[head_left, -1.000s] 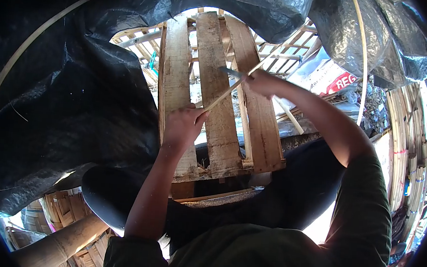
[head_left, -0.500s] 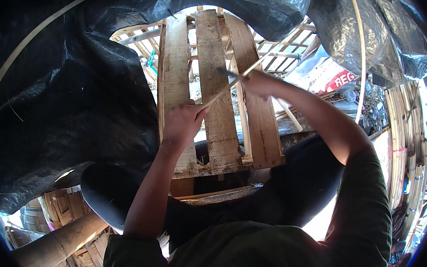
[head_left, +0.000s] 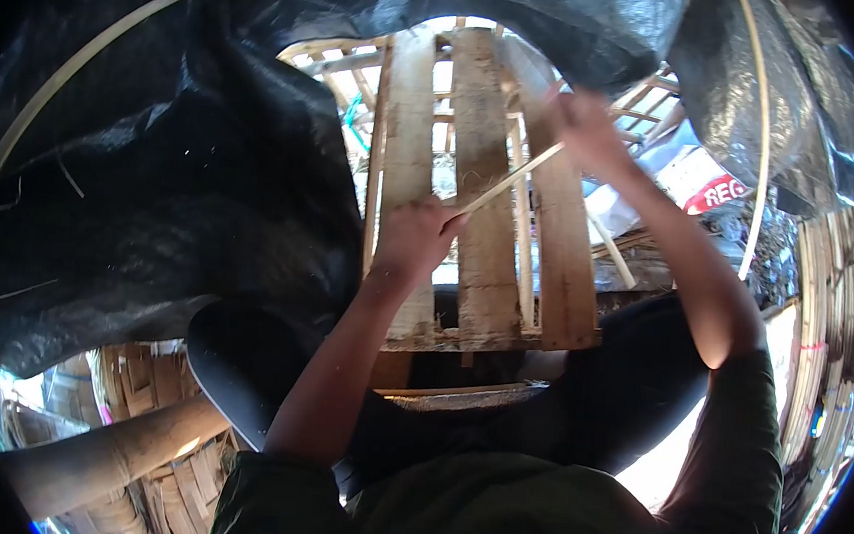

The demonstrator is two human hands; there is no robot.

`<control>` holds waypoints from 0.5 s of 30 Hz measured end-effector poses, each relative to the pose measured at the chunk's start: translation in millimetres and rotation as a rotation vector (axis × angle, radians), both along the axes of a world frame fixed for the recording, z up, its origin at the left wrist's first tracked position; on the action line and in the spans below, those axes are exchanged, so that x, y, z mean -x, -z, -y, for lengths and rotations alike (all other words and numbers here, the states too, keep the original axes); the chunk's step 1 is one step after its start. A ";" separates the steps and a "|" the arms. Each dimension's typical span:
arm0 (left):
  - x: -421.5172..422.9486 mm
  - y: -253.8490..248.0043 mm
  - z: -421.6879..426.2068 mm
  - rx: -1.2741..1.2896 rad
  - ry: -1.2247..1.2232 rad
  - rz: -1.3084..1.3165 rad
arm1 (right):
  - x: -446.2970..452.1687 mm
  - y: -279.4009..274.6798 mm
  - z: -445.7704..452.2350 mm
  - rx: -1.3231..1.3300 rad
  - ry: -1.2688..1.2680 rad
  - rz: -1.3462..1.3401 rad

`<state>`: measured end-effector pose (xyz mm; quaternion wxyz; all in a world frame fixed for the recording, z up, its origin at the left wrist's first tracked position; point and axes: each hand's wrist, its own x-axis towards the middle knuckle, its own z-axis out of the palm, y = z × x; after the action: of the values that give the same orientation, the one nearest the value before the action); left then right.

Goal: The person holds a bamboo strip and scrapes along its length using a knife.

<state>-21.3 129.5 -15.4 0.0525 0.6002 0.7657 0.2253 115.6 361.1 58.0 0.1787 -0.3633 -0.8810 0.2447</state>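
Note:
My left hand (head_left: 414, 238) is closed around the near end of a thin, pale bamboo strip (head_left: 514, 186). The strip slants up to the right above a slatted wooden board (head_left: 479, 201). At its far end is my right hand (head_left: 588, 129), smeared by motion but in a fist. That fist is closed on a knife, whose dark blade shows clearly in the earlier frame and is only a faint smear here. Whether the blade touches the strip now, I cannot tell.
Black plastic sheeting (head_left: 183, 178) hangs at the left and over the top. Bundled bamboo strips (head_left: 816, 318) stand at the right. A white and red printed sack (head_left: 705, 178) lies beyond the board. A thick bamboo pole (head_left: 116, 453) crosses at lower left.
My right hand has moved up and away along the strip, farther from my left hand. The view has shifted, so the board sits more to the right.

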 end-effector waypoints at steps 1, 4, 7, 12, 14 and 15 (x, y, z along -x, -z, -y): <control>0.8 -1.0 0.2 -0.010 0.007 0.024 | -1.5 -34.6 0.6 -0.093 0.036 -0.198; -0.2 -2.8 1.9 0.026 -0.013 0.037 | -13.1 -46.8 -6.9 -0.120 0.089 -0.312; 1.6 2.3 -0.9 0.002 0.000 0.020 | -24.5 -1.5 -23.1 0.323 0.198 0.242; 4.8 0.1 -2.3 -0.036 0.001 0.060 | -27.7 43.9 -0.9 0.553 0.117 0.438; 5.1 -0.7 -1.0 0.010 -0.004 0.108 | -18.6 42.0 55.4 0.661 0.016 0.389; 3.3 0.2 -1.7 0.006 -0.009 0.123 | -16.0 39.1 78.2 0.721 -0.030 0.360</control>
<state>-24.6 131.2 -15.5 0.1001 0.5815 0.7644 0.2597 131.6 282.9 18.9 -0.1209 -0.4267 -0.7611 0.4734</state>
